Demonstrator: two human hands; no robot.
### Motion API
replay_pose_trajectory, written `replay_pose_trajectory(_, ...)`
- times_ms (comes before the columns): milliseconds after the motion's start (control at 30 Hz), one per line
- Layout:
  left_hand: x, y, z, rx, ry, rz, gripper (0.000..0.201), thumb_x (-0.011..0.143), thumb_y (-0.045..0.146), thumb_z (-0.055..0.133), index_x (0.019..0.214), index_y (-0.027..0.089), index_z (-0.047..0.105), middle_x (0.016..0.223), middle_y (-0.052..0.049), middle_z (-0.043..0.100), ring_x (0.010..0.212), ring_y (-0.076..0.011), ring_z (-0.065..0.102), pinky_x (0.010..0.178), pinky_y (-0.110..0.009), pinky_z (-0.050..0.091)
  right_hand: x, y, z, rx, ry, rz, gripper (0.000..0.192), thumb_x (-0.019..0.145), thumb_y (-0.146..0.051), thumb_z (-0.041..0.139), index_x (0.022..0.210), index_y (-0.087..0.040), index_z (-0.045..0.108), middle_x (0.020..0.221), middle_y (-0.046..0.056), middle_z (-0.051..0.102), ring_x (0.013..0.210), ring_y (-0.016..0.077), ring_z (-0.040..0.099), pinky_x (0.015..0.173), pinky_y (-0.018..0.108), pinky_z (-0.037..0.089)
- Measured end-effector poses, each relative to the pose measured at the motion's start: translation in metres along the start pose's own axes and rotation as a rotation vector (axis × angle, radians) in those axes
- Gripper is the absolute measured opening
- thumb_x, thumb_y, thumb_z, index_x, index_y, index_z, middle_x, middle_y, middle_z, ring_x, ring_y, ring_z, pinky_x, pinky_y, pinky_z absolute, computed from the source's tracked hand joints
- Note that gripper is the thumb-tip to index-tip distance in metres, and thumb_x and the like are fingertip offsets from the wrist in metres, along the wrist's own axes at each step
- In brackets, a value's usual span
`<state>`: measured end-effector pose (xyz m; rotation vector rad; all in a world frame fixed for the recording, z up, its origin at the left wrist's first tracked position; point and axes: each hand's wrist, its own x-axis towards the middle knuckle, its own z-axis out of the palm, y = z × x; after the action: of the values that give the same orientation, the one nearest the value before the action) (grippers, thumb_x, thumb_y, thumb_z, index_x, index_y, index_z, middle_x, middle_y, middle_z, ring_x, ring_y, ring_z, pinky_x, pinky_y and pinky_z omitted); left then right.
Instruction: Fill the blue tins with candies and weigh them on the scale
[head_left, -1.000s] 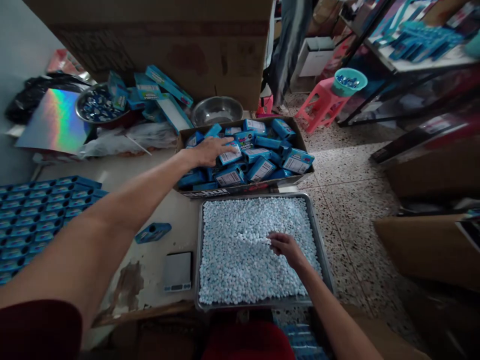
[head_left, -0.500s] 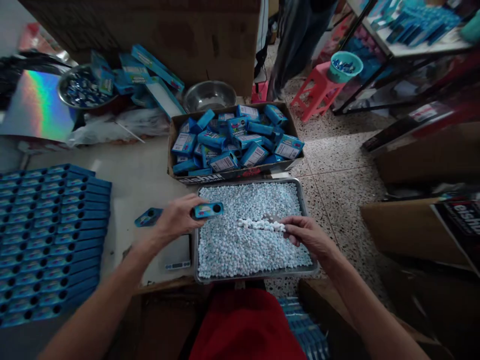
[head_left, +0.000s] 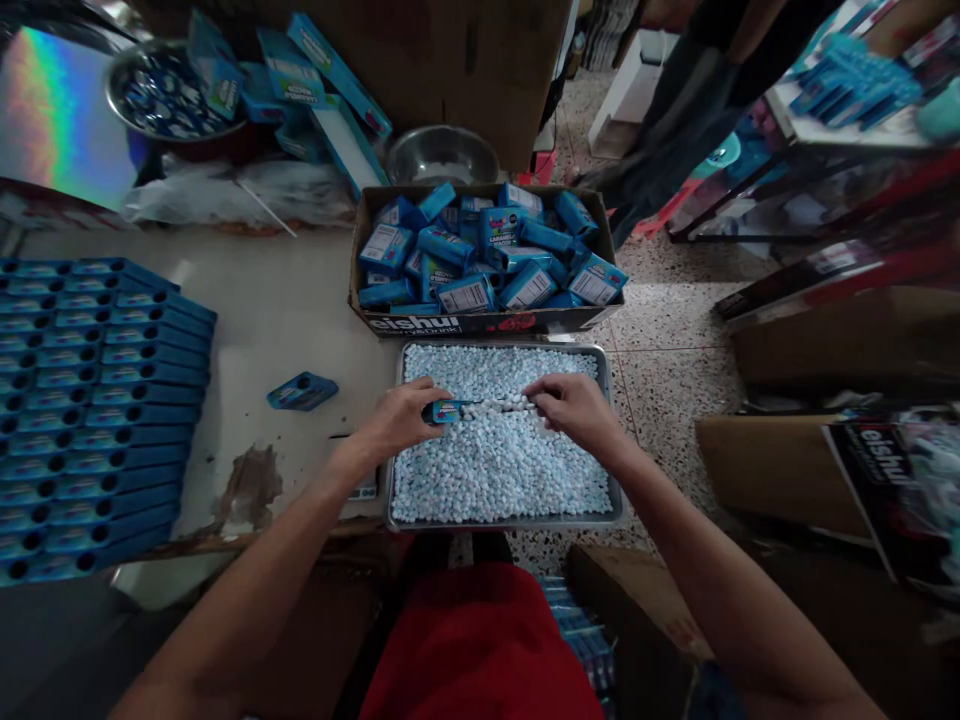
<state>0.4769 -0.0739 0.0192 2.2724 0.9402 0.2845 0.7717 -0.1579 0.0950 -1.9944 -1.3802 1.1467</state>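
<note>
My left hand is closed around a small blue printed box, held lying over the left part of a metal tray. Small white and pale-blue candies fill the tray. Pinched in the fingers of my right hand is a narrow scoop with a line of white candies along it. Its left tip meets the right end of the box; whether it reaches inside I cannot tell. Another blue box lies alone on the table, left of my left hand.
Behind the tray stands an open carton heaped with blue boxes. Rows of blue boxes fill the table's left side. A scale is partly hidden by my left forearm. A metal bowl sits behind the carton. A person's leg is beyond.
My right hand has brought the loaded scoop left to the box. The box in my left hand has turned so its hole end meets the scoop. The view has shifted too.
</note>
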Motion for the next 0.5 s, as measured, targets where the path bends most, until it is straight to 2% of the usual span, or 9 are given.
replay_pose_trajectory(133,-0.003,-0.004,0.013,-0.031,0.017,-0.040,0.039,0.079,0.028,0.076,0.118,0.028,0.076,0.106,-0.007,0.070,0.089,-0.0211,0.068,0.077,-0.029,0.053,-0.007,-0.037,0.009,-0.298,0.065,-0.228,0.023,0.080,-0.011,0.063,0.083,-0.022,0.083,0.069,0.003,0.073,0.067,0.0170,0.066,0.067,0.030,0.047)
replay_pose_trajectory(200,-0.005,-0.007,0.016,-0.073,0.049,-0.067,0.039,0.078,0.029,0.078,0.116,0.028,0.077,0.106,-0.006,0.071,0.091,-0.0218,0.069,0.081,-0.030,0.055,-0.014,-0.034,0.001,-0.320,0.075,-0.236,0.024,0.082,-0.013,0.063,0.088,-0.022,0.084,0.073,0.004,0.076,0.068,0.0177,0.067,0.068,0.031,0.047)
replay_pose_trajectory(267,-0.008,-0.013,0.016,-0.137,0.099,-0.088,0.037,0.075,0.031,0.080,0.112,0.028,0.079,0.104,-0.006,0.072,0.095,-0.0235,0.070,0.087,-0.034,0.057,-0.025,-0.006,-0.017,-0.254,0.080,-0.161,0.026,0.085,-0.020,0.061,0.096,-0.021,0.084,0.074,0.004,0.076,0.065,0.0171,0.067,0.065,0.030,0.047)
replay_pose_trajectory(367,-0.014,-0.025,0.015,-0.215,0.195,-0.131,0.035,0.072,0.030,0.085,0.106,0.025,0.080,0.104,-0.008,0.075,0.104,-0.0283,0.070,0.098,-0.043,0.055,-0.044,0.071,-0.042,-0.161,0.142,0.063,0.029,0.084,-0.030,0.058,0.095,-0.020,0.083,0.063,0.001,0.071,0.053,0.0156,0.062,0.057,0.028,0.045)
replay_pose_trajectory(433,-0.018,-0.029,0.016,-0.252,0.223,-0.168,0.038,0.071,0.031,0.086,0.108,0.025,0.080,0.110,-0.010,0.076,0.111,-0.0303,0.068,0.104,-0.047,0.053,-0.051,0.124,-0.037,-0.139,0.192,0.225,0.027,0.078,-0.033,0.060,0.083,-0.018,0.081,0.050,0.000,0.063,0.048,0.0163,0.057,0.052,0.028,0.042)
replay_pose_trajectory(500,-0.021,-0.028,0.020,-0.321,0.199,-0.214,0.039,0.073,0.032,0.084,0.110,0.024,0.078,0.114,-0.009,0.076,0.112,-0.0291,0.069,0.105,-0.045,0.054,-0.048,0.160,-0.009,0.025,0.162,0.295,0.028,0.074,-0.039,0.063,0.081,-0.017,0.079,0.046,-0.001,0.058,0.045,0.0157,0.054,0.049,0.027,0.040)
